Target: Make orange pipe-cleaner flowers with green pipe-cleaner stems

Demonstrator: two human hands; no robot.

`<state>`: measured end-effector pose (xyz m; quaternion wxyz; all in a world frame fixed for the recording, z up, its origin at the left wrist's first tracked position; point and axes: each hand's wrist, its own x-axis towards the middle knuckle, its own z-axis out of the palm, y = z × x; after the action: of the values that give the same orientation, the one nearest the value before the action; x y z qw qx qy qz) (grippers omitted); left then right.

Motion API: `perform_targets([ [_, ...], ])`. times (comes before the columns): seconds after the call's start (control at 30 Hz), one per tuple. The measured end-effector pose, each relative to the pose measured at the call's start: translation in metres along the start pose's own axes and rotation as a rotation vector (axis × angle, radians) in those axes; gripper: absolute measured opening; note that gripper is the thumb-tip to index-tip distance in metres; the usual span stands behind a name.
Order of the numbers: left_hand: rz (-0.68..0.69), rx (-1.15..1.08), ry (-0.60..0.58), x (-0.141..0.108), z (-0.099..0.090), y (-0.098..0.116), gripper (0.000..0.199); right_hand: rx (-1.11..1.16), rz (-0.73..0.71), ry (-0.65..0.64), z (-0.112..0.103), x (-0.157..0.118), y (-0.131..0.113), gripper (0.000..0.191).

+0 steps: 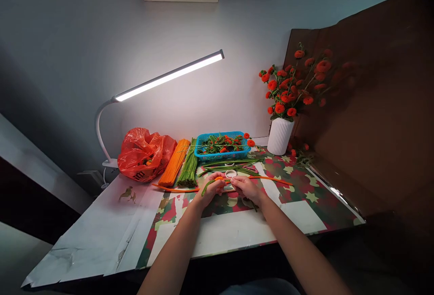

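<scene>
Close work amid loose clutter

The person's left hand (pixel 212 189) pinches a small orange piece (pixel 219 179) above the middle of the patterned table cover (pixel 339 195), with a green stem (pixel 206 187) lying along its thumb side. Just beside it, the right hand (pixel 249 189) has thumb and fingertips pressed together; what lies between them is too small to tell. If the 2 hands pull unevenly, the orange piece could slip or bend. A white ring (pixel 231 174) appears just beyond the fingertips, so a knuckle might knock it aside. Nearby loose green stems (pixel 233 167) and an orange strip (pixel 276 179) could snag or tangle.
</scene>
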<state>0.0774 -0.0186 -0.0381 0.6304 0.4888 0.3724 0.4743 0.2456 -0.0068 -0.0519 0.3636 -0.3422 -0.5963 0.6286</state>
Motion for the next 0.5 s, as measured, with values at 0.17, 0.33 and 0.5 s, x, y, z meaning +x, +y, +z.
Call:
perform_targets([
  [0.17, -0.001, 0.045, 0.023, 0.002, -0.001, -0.003, 0.026, -0.07, -0.062, 0.034, 0.003, -0.003, -0.005, 0.041],
  [0.33, -0.103, 0.015, -0.004, 0.003, -0.007, -0.008, 0.026, -0.098, -0.076, 0.062, 0.003, -0.003, -0.007, 0.042],
  [0.5, -0.24, -0.114, -0.024, 0.007, -0.011, -0.013, 0.025, -0.118, -0.124, 0.081, 0.004, -0.002, -0.004, 0.042],
])
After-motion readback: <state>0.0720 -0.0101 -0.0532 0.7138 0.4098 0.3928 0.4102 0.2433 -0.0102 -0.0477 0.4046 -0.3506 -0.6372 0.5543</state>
